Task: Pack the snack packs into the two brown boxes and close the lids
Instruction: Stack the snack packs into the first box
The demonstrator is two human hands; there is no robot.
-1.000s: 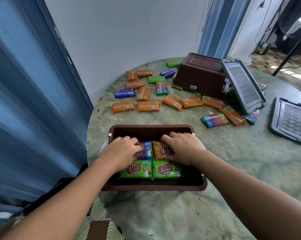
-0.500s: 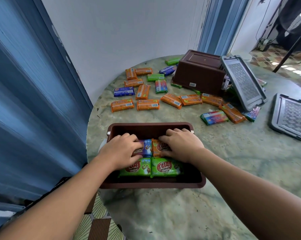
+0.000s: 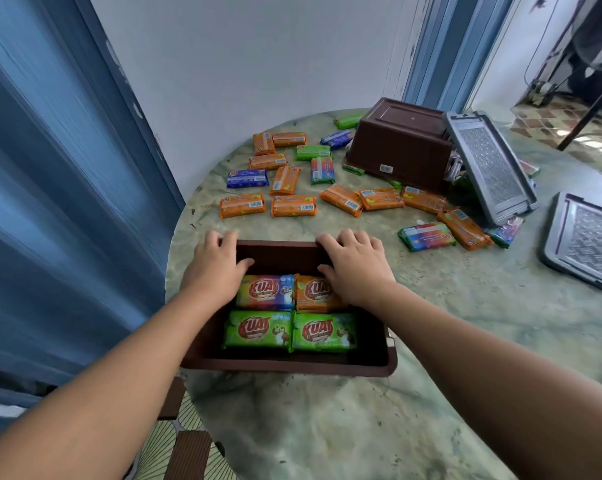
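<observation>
A brown box point(image 3: 285, 367) stands open near the table's front edge. Inside lie two green snack packs point(image 3: 258, 329), a multicoloured pack point(image 3: 264, 292) and an orange pack point(image 3: 313, 294). My left hand point(image 3: 216, 268) grips the box's far rim at its left corner, thumb inside. My right hand point(image 3: 355, 266) grips the same rim at the right and partly covers the orange pack. A second brown box point(image 3: 400, 147) lies upside down at the back. Several loose packs point(image 3: 292, 206), mostly orange, are scattered between the two boxes.
One grey lid point(image 3: 490, 168) leans against the overturned box; another grey lid point(image 3: 587, 242) lies flat at the right. The round marble table point(image 3: 327, 427) abuts a white wall, with a blue door at the left. A multicoloured pack point(image 3: 426, 235) lies right of the open box.
Both hands have lifted off the packs inside the box and moved forward to its far rim. The multicoloured and orange packs now show.
</observation>
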